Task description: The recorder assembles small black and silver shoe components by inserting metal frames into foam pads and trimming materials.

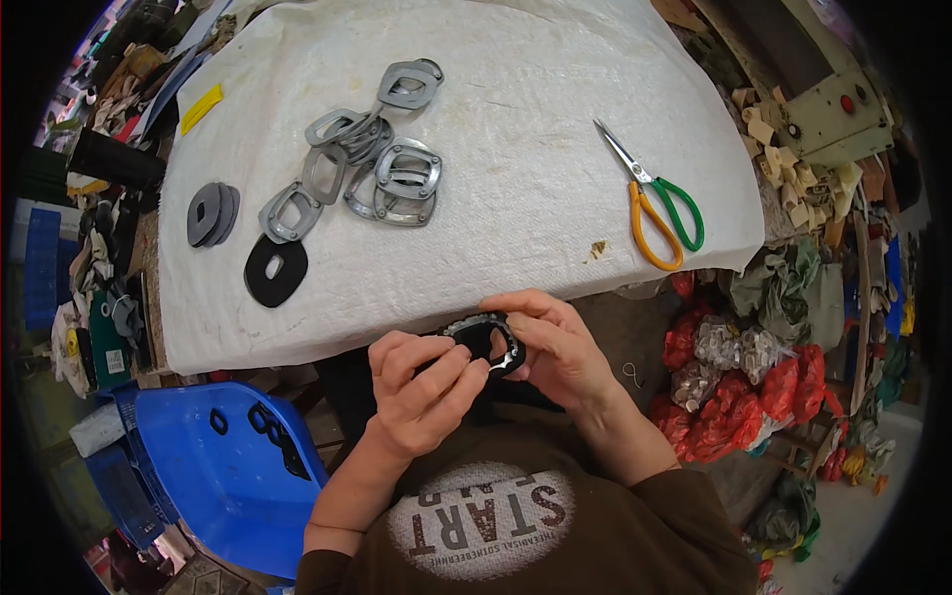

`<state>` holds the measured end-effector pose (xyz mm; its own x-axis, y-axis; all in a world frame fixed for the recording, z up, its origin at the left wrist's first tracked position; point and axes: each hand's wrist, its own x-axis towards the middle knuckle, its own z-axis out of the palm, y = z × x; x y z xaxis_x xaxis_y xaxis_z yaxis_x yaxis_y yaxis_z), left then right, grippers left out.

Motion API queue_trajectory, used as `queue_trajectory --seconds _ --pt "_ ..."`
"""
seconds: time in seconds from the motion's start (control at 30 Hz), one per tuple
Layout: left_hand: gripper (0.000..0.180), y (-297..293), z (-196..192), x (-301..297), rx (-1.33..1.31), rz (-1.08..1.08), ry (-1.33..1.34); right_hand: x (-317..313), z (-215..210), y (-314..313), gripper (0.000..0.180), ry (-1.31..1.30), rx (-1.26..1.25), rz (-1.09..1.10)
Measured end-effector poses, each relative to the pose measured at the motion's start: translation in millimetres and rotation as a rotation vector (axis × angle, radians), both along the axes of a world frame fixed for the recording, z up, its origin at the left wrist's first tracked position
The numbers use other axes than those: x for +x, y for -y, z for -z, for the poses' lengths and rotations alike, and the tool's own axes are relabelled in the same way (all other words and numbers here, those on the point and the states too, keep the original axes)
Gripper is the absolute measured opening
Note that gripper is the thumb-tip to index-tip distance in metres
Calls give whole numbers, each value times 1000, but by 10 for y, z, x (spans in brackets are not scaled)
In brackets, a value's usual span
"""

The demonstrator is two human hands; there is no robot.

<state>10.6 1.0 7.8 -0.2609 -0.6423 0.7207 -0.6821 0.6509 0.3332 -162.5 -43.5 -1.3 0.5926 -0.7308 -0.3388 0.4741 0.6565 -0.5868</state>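
Here, left hand [421, 384] and right hand [557, 347] pinch a black ring [475, 338] by the tabletop [516, 238]'s near edge; even pressure around its rim seems wise.

My left hand [424, 397] curls its fingers [451, 399] into a pinch just below the frame's centre. My right hand [555, 347] faces it, fingers bent. My bare forearms [352, 476] slant inward from either side of the lower middle.
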Motion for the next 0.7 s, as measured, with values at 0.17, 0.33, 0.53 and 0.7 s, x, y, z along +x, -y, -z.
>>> queue_trajectory --seconds 0.17,0.33,0.53,0.7 --pt "28 39 -27 3 109 -83 -24 -11 -1 -1 35 -323 -238 140" --pt "48 -53 166 -1 1074 191 -1064 35 -67 -88 40 -451 -424 124" --pt "29 -78 15 -190 1109 -94 -1060 114 33 -132 33 -418 -489 113" --pt "31 -117 26 -290 976 -38 -962 126 47 -156 17 -502 -566 93"
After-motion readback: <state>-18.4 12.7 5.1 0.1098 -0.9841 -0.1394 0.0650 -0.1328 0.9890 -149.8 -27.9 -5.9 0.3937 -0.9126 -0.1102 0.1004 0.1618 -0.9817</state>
